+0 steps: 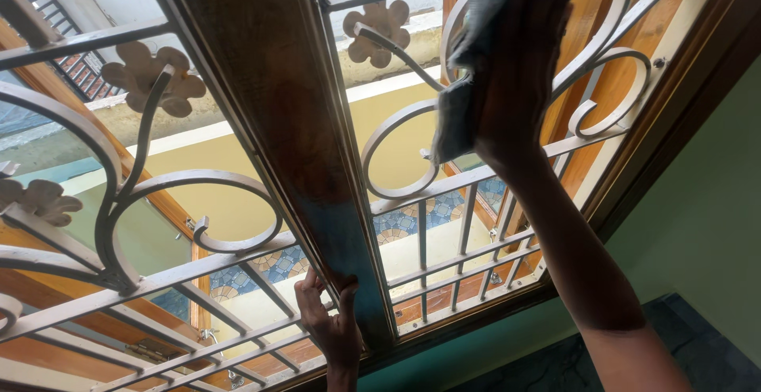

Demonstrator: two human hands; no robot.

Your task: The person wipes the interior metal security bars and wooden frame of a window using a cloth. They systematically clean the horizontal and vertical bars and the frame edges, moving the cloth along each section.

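At one o'clock, the right hand (523, 51) presses a grey cloth (468, 67) against the window grille (396, 134); at six o'clock, the left hand (333, 328) grips the wooden post (277, 114).

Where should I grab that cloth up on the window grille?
Take the cloth at its loose lower edge hanging below the right hand, coming from the room side; the upper part is pressed against the grille under the palm, so only the dangling folds are free.

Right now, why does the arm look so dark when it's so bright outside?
In the head view, daylight comes from behind the window grille, so the right hand and its cloth are backlit and shadowed; the left hand on the wooden post is dim too.
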